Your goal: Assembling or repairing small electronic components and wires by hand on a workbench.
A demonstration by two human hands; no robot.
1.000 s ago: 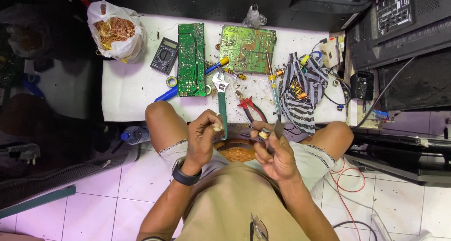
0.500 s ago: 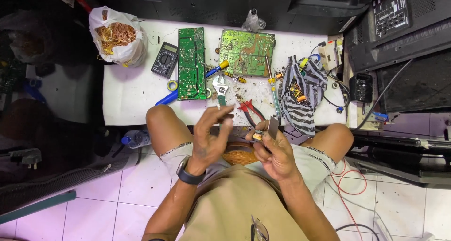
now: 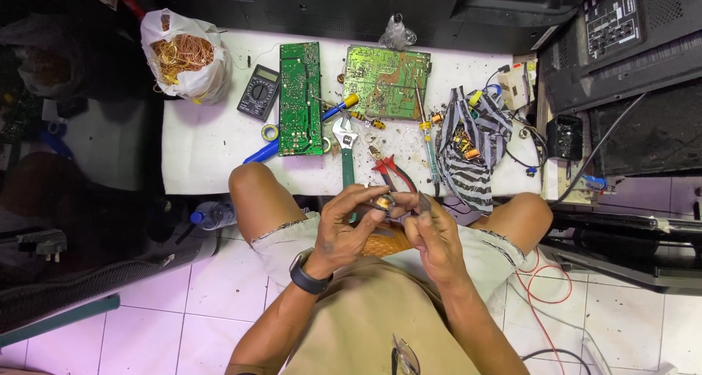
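Left hand (image 3: 344, 225) has come off the bench to join right hand (image 3: 431, 232); both sets of fingers pinch the small copper coil (image 3: 383, 201) above the lap

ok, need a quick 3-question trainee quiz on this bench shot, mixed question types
1. True or false: both hands meet on the small copper-wound coil above the lap.
2. Multiple choice: what lies on the white table between the two green circuit boards, handle toward the person? A) green-handled adjustable wrench B) hammer C) paintbrush
3. Fill in: the white plastic bag at the table's far left corner holds tangled ___ wire.

Key:
1. True. The left hand and the right hand pinch it between their fingers.
2. A, the green-handled adjustable wrench, between the narrow board and the wide board.
3. Copper.
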